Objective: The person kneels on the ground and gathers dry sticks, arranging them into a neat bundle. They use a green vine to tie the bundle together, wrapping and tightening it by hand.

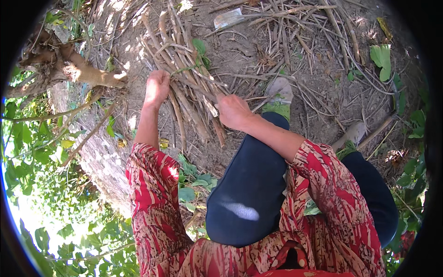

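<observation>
On the bare soil ahead of me lies a bundle of dry sticks point(188, 100), with a thin green stem point(185, 69) running across its upper part. My left hand point(158, 86) is closed at the bundle's left edge, by one end of that stem; what lies inside the fingers is hidden. My right hand point(232, 110) is curled around the end of a stick that slants across the bundle. Green leaves point(199, 48) hang at the bundle's upper right side.
A gnarled tree trunk point(86, 71) juts in from the left. Loose twigs point(283, 34) litter the ground at the upper right, near a pale flat scrap point(227, 18). My shoes point(280, 89) stand among twigs. Leafy plants point(38, 138) border the left side, beyond a sloping edge.
</observation>
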A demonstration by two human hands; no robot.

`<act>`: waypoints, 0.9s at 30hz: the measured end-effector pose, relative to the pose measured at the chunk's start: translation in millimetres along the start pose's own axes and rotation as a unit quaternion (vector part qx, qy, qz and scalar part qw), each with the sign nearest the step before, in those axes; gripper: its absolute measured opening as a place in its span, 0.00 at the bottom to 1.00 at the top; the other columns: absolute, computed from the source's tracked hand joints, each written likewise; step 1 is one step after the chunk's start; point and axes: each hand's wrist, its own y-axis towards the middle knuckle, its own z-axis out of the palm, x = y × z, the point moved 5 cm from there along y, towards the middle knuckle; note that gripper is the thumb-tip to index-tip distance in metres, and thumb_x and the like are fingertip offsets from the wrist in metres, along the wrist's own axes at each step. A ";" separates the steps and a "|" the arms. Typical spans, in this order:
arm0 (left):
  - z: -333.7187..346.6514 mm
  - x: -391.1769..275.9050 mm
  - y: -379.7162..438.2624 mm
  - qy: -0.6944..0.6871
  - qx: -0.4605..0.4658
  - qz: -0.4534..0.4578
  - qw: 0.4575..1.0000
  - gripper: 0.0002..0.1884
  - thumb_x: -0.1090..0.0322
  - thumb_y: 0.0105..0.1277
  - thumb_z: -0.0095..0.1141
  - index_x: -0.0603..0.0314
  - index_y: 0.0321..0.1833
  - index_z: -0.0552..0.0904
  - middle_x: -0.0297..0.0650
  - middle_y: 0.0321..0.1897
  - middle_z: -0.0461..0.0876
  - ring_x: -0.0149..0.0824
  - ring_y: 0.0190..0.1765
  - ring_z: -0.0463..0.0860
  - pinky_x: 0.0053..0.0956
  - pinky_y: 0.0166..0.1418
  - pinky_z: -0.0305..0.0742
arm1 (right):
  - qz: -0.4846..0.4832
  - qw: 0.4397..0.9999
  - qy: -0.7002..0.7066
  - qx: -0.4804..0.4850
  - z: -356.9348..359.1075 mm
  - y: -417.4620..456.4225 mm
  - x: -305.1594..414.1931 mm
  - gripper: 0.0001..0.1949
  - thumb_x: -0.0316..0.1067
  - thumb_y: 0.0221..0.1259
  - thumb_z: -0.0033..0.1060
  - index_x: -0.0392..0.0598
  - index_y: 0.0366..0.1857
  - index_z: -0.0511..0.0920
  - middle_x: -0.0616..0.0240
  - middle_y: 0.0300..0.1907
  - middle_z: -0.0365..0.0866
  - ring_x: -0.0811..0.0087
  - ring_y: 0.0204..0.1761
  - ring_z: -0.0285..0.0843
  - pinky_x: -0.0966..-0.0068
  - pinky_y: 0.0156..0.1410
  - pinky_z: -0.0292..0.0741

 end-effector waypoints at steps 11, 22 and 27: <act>30.9 -53.5 -23.0 0.185 -0.119 -0.038 0.975 0.31 0.49 0.46 0.72 0.68 0.42 0.76 0.54 0.44 0.73 0.55 0.49 0.73 0.47 0.54 0.69 | -0.050 0.995 -0.079 -0.026 -24.9 -2.8 -5.5 0.07 0.25 0.47 0.58 0.36 0.32 0.79 0.47 0.38 0.80 0.52 0.43 0.80 0.62 0.45 0.80; 33.1 -60.4 -21.2 0.152 -0.072 -0.176 0.970 0.35 0.54 0.43 0.70 0.71 0.50 0.73 0.57 0.51 0.68 0.56 0.58 0.67 0.47 0.64 0.64 | 0.144 0.810 -0.317 -0.471 -293.6 -119.5 -270.3 0.21 0.32 0.59 0.58 0.32 0.53 0.68 0.40 0.53 0.71 0.46 0.58 0.68 0.58 0.67 0.65; 33.2 -45.7 -23.6 0.162 -0.093 -0.087 0.978 0.33 0.51 0.43 0.71 0.69 0.46 0.74 0.55 0.46 0.70 0.55 0.52 0.69 0.46 0.59 0.66 | 0.218 0.882 -0.141 -0.394 -334.9 -82.5 -323.9 0.21 0.40 0.60 0.58 0.37 0.53 0.70 0.42 0.55 0.73 0.48 0.60 0.70 0.60 0.66 0.67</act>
